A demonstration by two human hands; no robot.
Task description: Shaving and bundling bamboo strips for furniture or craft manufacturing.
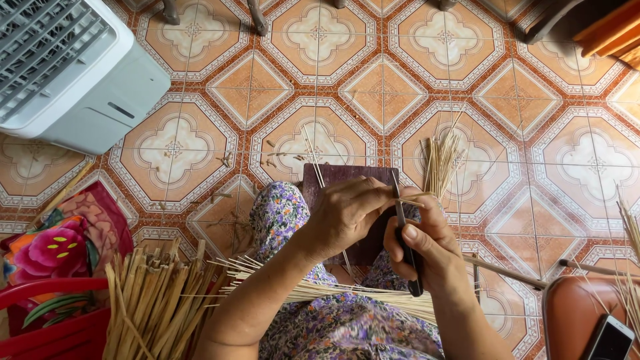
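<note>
My left hand (347, 213) pinches a thin bamboo sliver (313, 157) that rises toward the far side of the floor. My right hand (430, 243) grips a dark-handled knife (405, 237), its blade meeting the sliver at my left fingertips. Both hands work over a dark wooden board (340, 175) resting on my knee, which is covered by purple floral cloth (283, 213). A sheaf of thin pale slivers (313, 288) lies across my lap under my forearms.
A white fan unit (67, 67) stands at the far left. Thicker bamboo sticks (157, 300) fill a red basket (53, 330) at near left. A bundle of slivers (441, 160) stands beyond the board. A phone (608, 339) lies at lower right. Patterned orange tiles (533, 133) cover the floor.
</note>
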